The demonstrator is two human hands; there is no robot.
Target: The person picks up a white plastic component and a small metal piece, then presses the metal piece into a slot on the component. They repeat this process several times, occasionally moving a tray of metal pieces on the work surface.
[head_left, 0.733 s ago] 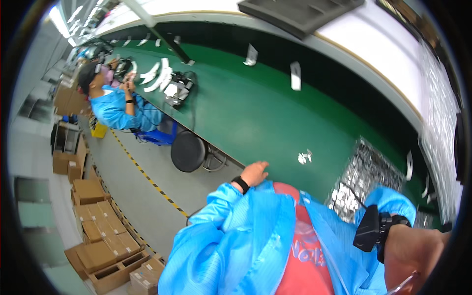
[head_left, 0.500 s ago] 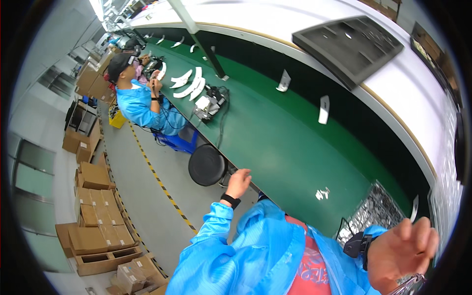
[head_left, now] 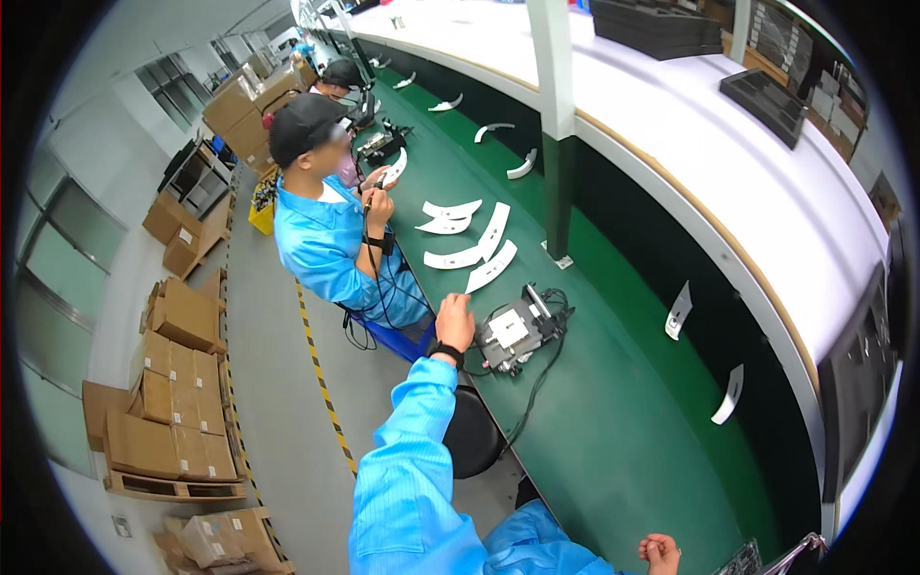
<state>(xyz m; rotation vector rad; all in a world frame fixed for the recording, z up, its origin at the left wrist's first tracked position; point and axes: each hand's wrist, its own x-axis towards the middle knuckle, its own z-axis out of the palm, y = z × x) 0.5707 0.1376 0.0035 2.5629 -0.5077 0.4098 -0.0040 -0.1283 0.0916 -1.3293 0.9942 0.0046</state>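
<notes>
My left hand (head_left: 455, 323) reaches forward over the edge of the green bench, back of the hand up. Its fingers point at the near end of a white curved plastic piece (head_left: 494, 266); whether the fingertips touch it I cannot tell. Beside that piece lie more white curved pieces, one (head_left: 455, 259) to its left and another (head_left: 494, 228) behind. Right of my left hand stands a dark metal fixture (head_left: 515, 331) with a white block on top and black cables. At the lower edge my right hand (head_left: 659, 554) is held with its fingers curled in, nothing visible in them.
A co-worker in a blue jacket (head_left: 331, 235) sits at the far left, holding a white curved piece (head_left: 394, 170). A round black stool (head_left: 472, 436) stands by the green bench (head_left: 613, 412). A post (head_left: 558, 134) rises beside the white shelf (head_left: 632, 91). Cartons (head_left: 172, 402) line the left.
My view has swung toward the co-worker and the fixture. My left hand has moved forward to the white pieces. My right hand has dropped to the lower edge, its fingers now curled.
</notes>
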